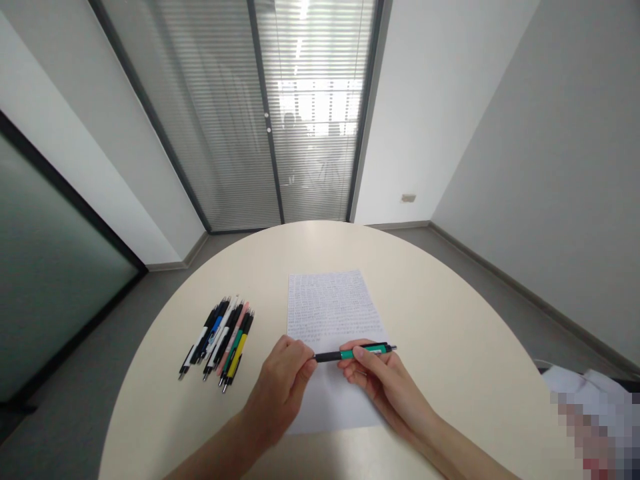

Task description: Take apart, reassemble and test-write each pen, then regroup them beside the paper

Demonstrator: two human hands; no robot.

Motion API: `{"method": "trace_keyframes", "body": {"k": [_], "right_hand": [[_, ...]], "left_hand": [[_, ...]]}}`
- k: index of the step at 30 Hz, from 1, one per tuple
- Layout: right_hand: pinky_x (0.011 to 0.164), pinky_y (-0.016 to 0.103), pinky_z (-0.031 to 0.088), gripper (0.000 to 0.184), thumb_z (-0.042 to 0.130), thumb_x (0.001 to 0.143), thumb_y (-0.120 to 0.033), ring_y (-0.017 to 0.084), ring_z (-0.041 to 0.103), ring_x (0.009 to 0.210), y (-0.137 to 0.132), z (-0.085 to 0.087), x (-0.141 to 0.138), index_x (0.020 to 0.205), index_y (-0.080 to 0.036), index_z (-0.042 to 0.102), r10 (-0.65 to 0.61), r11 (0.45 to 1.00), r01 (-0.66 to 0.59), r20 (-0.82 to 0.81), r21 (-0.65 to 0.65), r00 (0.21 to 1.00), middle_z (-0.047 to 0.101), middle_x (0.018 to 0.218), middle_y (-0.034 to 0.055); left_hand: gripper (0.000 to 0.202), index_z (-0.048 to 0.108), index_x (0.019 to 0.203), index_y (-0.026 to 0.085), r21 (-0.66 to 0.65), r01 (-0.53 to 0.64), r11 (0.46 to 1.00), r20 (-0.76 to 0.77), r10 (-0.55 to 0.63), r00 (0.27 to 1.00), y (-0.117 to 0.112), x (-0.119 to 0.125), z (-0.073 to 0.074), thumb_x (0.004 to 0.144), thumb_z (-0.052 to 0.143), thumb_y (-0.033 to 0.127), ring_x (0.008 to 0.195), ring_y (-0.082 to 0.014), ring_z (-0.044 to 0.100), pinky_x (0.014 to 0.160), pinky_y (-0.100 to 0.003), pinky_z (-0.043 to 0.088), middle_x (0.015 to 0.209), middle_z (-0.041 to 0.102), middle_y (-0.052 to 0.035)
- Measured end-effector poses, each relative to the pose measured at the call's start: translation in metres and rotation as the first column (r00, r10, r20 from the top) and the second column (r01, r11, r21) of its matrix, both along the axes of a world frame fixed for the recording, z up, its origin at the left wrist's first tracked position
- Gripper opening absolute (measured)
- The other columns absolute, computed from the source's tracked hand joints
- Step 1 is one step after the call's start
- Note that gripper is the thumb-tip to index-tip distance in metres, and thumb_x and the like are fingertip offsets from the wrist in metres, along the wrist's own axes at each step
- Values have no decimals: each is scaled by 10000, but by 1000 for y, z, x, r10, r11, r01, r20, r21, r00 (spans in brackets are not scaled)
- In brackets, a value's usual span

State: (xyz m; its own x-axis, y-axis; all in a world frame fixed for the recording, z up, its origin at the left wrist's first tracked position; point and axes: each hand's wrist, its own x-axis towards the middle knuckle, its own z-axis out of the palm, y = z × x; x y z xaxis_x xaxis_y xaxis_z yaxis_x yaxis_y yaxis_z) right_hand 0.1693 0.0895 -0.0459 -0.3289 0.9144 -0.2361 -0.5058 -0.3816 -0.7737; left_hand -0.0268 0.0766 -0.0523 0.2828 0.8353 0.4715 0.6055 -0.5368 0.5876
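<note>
- The right hand (385, 375) has its grip closed around the middle of a green pen (375, 349), with the thumb lying along the near side and the fingers behind and under the barrel.
- The left hand (285, 370) has its grip pinched at the pen's writing end; thumb and fingertips hide the point, so how firmly they press cannot be told.
- The pen is between the two hands, its long axis running crosswise, almost level from left to right. The black front section faces the left hand, and the clip and push button stick out past the right fingers.
- From the right palm, then, the pen reaches leftward; both hands are on it, so neither is nearer.
- Beneath is a sheet of paper (330, 307), its far part covered in handwriting, its near part bare where the hands hang over it.
- To the left, apart from the sheet, a cluster of pens (217, 347) lies slantwise, side by side, with a yellow pen (237, 353) at its right edge. The left hand is the nearer one to it.
- All this rests on a round, pale desk (440, 320).
- Beyond stand a glass partition with blinds (225, 113) and plain walls (450, 80).
</note>
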Motion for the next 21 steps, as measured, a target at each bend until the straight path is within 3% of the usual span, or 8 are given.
{"method": "trace_keyframes", "body": {"k": [5,8,10,14,17,19,21], "right_hand": [[696,213,519,295,791,740,-374,114,644,676,-2,0,0,890,-123,753,15,999,-15,26,31,1000,737,774,84],[698,207,519,295,787,749,-369,114,646,683,-3,-2,2,904,-120,752,2,1000,-2,28,4,1000,743,783,93],[693,203,519,292,791,746,-361,111,645,677,-4,-4,3,910,-122,753,-11,1000,12,21,-11,1000,743,781,92],[685,193,523,281,793,746,-351,107,646,670,-5,-5,5,908,-124,755,-22,999,22,11,-35,1000,743,776,86],[691,190,528,277,794,746,-346,107,651,678,-4,-5,4,903,-120,755,-11,999,11,3,-40,1000,744,776,88],[691,185,531,277,795,746,-341,106,653,679,-3,-5,3,906,-117,754,-7,999,7,-2,-31,1000,744,780,89],[692,182,535,284,799,742,-336,105,657,678,-3,-4,3,916,-115,753,-14,999,14,-2,-34,1000,747,788,92]], "left_hand": [[392,460,647,206,-136,-3,991,42,8,999,0,-2,0,1003,300,236,656,-163,501,620,-284,389,638,473,8],[245,579,942,198,-142,45,989,86,-33,996,-1,-4,-3,991,347,257,718,-172,547,651,-282,431,756,578,-13],[203,531,1129,201,-115,34,993,120,-20,993,-2,-3,-5,967,416,245,749,-167,573,667,-271,456,880,627,-31],[105,570,940,206,-70,-51,996,121,60,991,-4,-1,-6,944,465,211,699,-151,591,645,-248,456,794,635,-8],[256,557,759,203,-133,-73,988,97,87,991,-4,1,-3,968,412,235,635,-147,589,612,-245,446,669,601,7],[236,577,803,201,-173,-59,983,92,76,993,-4,1,-2,967,417,255,628,-145,591,617,-249,458,706,629,0],[131,585,992,198,-164,-76,983,108,95,990,-4,1,-4,933,485,259,649,-145,601,642,-256,481,846,679,-23]]}}
